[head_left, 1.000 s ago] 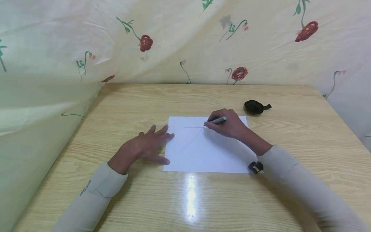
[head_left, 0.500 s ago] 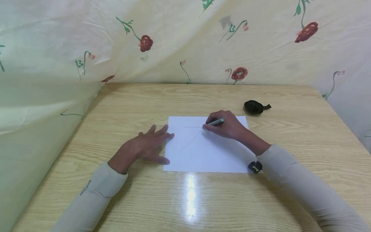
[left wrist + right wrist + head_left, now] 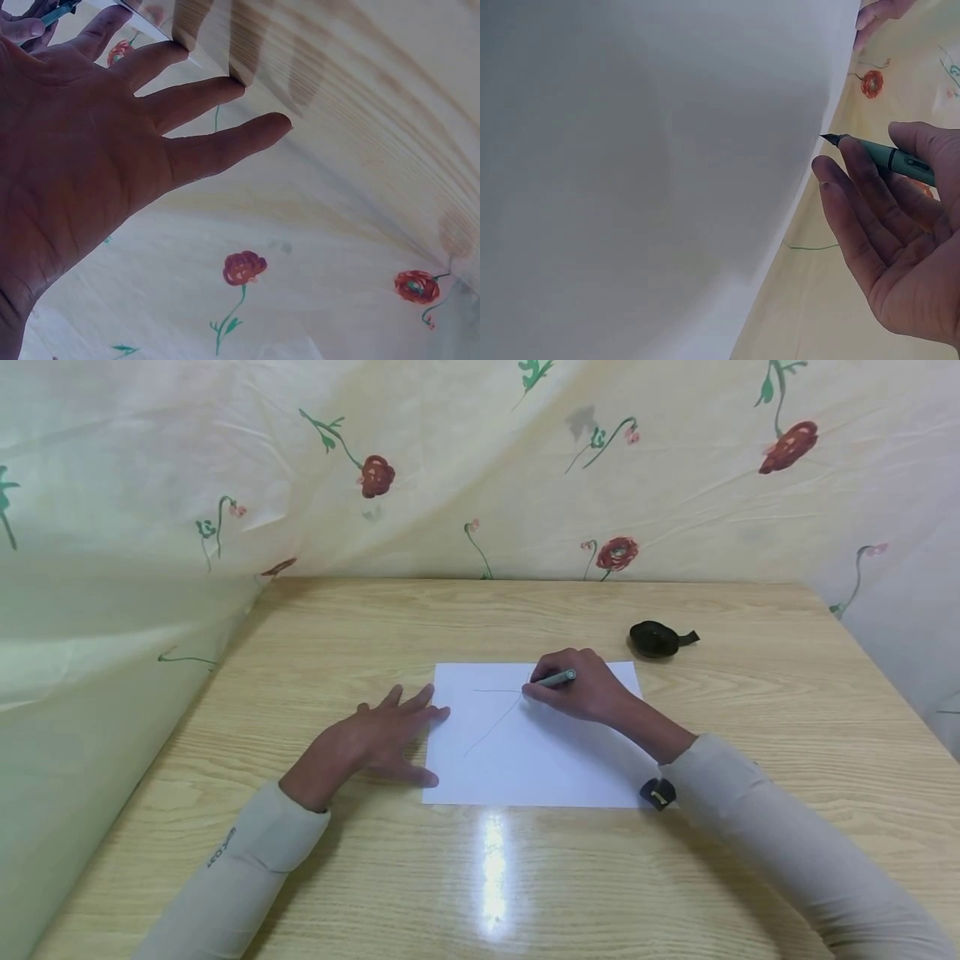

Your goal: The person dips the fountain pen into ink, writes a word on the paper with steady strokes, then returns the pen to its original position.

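My right hand (image 3: 581, 687) pinches a green fountain pen (image 3: 557, 678) over the upper middle of a white sheet of paper (image 3: 495, 781). In the right wrist view, the dark nib of the fountain pen (image 3: 885, 155) meets the sheet, between thumb and fingers of the right hand (image 3: 907, 247). Thin lines (image 3: 491, 723) run to the nib: one level, one slanting down to the left, with a short stroke above. My left hand (image 3: 378, 742) lies spread at the sheet's left edge, fingertips and thumb on the paper. The left wrist view shows its straight fingers (image 3: 217, 150).
A black rounded item (image 3: 654, 639) with a short tail lies beyond the sheet's upper right corner on the wooden table (image 3: 375, 877). A small black block (image 3: 657, 793) sits by the right sleeve. A flowered cloth (image 3: 450, 460) hangs behind and at the left.
My right hand has slid slightly left and down with the fountain pen, and a short stroke now shows above the lines' meeting point. The left hand stays put.
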### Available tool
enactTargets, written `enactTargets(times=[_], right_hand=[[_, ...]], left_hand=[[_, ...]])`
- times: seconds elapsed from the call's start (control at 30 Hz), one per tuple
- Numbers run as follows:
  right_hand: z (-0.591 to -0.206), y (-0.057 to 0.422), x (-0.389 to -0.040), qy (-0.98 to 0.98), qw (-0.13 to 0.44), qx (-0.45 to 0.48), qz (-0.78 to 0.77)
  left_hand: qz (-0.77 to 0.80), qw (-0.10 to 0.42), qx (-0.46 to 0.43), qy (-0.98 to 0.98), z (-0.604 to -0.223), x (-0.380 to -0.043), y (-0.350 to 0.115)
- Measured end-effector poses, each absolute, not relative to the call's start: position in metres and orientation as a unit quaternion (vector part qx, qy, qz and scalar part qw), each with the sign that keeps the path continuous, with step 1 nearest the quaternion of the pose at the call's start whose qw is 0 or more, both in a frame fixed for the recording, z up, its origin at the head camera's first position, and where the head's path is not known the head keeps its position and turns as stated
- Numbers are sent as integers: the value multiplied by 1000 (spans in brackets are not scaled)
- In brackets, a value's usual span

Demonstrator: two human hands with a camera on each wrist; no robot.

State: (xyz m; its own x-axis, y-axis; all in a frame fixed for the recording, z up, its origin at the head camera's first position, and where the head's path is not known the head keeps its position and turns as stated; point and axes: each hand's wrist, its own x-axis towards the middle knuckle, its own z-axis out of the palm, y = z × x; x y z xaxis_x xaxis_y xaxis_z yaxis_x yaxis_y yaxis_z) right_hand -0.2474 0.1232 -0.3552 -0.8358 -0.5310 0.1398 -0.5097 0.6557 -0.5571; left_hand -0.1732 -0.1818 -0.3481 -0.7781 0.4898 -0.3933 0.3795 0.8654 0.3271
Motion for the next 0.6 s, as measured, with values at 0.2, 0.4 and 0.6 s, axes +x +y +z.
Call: enactTargets(times=[0.2, 0.4, 0.6], right_hand=[[-355, 123, -248, 908, 11, -289, -302], [-354, 125, -248, 906, 9, -293, -306], [-352, 127, -247, 910, 19, -283, -303]], left_hand=[[108, 239, 235, 936, -346, -173, -182], [105, 244, 232, 936, -344, -173, -180], [101, 247, 229, 936, -341, -173, -178]])
